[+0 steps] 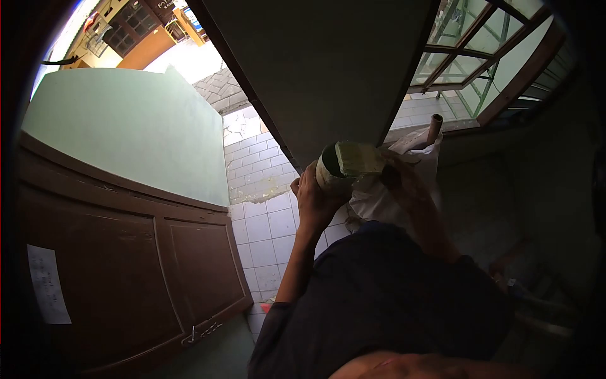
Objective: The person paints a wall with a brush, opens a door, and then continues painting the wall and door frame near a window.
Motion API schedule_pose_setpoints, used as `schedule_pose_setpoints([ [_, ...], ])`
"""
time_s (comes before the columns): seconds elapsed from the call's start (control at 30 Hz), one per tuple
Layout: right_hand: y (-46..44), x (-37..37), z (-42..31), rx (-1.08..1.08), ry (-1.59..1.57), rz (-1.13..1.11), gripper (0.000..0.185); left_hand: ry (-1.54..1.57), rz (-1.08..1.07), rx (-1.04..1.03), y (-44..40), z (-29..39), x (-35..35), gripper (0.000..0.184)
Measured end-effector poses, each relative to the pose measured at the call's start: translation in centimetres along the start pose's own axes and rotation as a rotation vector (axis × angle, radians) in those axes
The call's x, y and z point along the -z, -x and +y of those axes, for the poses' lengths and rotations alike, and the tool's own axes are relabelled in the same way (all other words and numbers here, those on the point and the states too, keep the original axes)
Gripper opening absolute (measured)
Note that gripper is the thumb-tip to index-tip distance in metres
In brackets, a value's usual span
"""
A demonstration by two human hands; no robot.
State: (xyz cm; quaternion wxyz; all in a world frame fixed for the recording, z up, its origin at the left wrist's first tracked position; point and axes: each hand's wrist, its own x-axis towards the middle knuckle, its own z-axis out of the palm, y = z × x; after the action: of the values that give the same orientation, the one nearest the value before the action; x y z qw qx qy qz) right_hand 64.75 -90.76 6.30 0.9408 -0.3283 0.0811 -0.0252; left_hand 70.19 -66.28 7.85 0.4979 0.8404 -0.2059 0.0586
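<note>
My left hand (315, 201) is wrapped round a pale, round paint container (331, 183) in front of my chest. Its mouth faces me, and something dark shows inside. A wide paintbrush (358, 159) with pale yellow-green bristles lies across the rim. My right hand (404, 180), in shadow, is closed at the far end of the brush, where the handle is mostly hidden. Bristles and rim overlap; I cannot tell whether they touch.
A brown door (113, 259) with a metal latch and a paper sheet (48, 284) stands at left. White floor tiles (278, 221) lead outside. A dark panel (315, 69) rises ahead. At right are a paned window (473, 57), a white sack (424, 165) and a tube (434, 129).
</note>
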Motion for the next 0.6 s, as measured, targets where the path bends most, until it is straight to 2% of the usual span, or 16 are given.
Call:
schedule_pose_setpoints([
  [0.07,0.0,-0.3,0.0,-0.035,-0.113,-0.164,0.029,0.013,0.004,-0.002,-0.2,0.0,-0.4,0.080],
  [0.2,-1.2,1.9,1.2,-0.017,0.027,-0.145,0.028,0.066,-0.035,0.021,-0.1,-0.1,-0.7,0.084],
  [0.27,-1.9,-0.2,1.0,-0.065,-0.146,-0.050,0.030,0.077,-0.082,0.050,0.0,-0.3,-0.6,0.088],
  [0.37,-4.8,2.2,-0.2,-0.072,-0.194,-0.204,0.030,0.110,-0.050,0.055,0.4,-0.6,-0.8,0.090],
  [0.4,-4.6,-0.9,-2.6,0.012,-0.027,-0.132,0.030,0.105,-0.039,0.049,0.5,-0.7,-0.8,0.090],
  [0.43,-5.9,-1.7,-4.1,0.155,0.083,-0.140,0.030,0.101,-0.035,0.050,0.7,-1.0,-0.7,0.091],
  [0.47,-5.5,-6.1,-6.5,0.358,0.249,-0.157,0.031,0.110,-0.038,0.050,0.9,-1.5,-0.7,0.091],
  [0.5,-5.7,-8.7,-9.2,0.447,0.385,-0.133,0.031,0.109,-0.029,0.033,1.0,-1.6,-0.6,0.091],
  [0.53,-6.4,-12.7,-12.1,0.713,0.568,-0.338,0.028,0.117,-0.034,0.038,1.2,-1.7,-0.4,0.090],
  [0.57,-5.0,-18.5,-15.4,0.851,1.011,-0.147,0.024,0.125,-0.041,0.045,1.5,-1.9,-0.3,0.090],
  [0.6,-5.7,-21.3,-17.3,1.224,1.161,-0.182,0.021,0.114,-0.036,0.025,1.7,-2.1,-0.3,0.089],
])
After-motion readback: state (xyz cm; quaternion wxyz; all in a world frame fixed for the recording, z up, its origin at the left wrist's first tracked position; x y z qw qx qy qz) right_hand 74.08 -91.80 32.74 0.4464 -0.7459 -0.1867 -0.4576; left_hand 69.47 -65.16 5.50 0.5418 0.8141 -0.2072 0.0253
